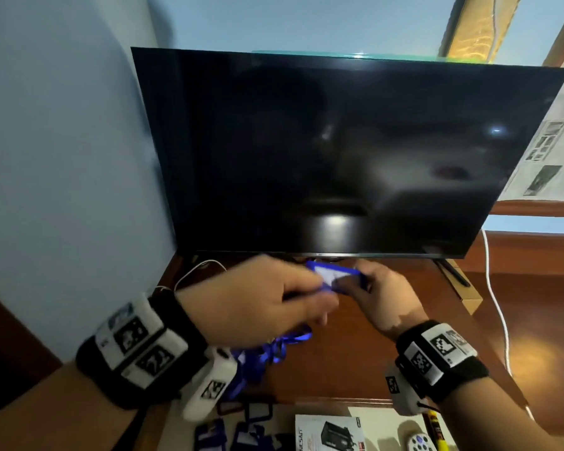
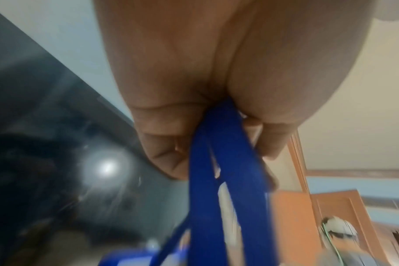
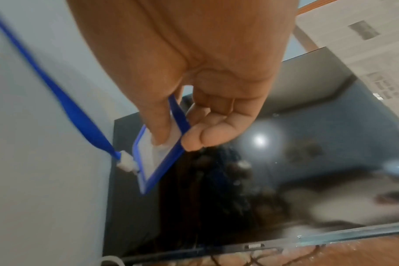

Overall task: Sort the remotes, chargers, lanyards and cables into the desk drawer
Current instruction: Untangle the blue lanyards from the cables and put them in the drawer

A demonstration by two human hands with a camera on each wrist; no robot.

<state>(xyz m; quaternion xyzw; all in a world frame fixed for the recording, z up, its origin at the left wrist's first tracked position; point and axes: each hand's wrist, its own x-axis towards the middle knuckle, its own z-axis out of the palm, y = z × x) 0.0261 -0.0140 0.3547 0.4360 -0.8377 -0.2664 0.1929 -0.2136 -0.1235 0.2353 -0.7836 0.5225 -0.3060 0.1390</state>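
A blue lanyard with a blue-framed badge holder (image 1: 334,274) is held up in front of the TV, above the desk. My right hand (image 1: 355,281) pinches the badge holder (image 3: 158,158) between thumb and fingers. Its strap (image 3: 68,104) runs from a white clip (image 3: 125,164) off to my left hand (image 1: 319,297). That hand grips the bunched strap (image 2: 219,162), and loose loops (image 1: 274,349) hang below it. Below, the open drawer (image 1: 378,421) holds several badge holders (image 1: 209,436) and a white remote (image 1: 419,444).
A large dark TV (image 1: 339,151) stands at the back of the wooden desk (image 1: 355,346). White cables (image 1: 498,314) run down at the right and behind the TV at the left (image 1: 192,271). In the drawer lie a printed box (image 1: 329,432) and a yellow tube (image 1: 438,432).
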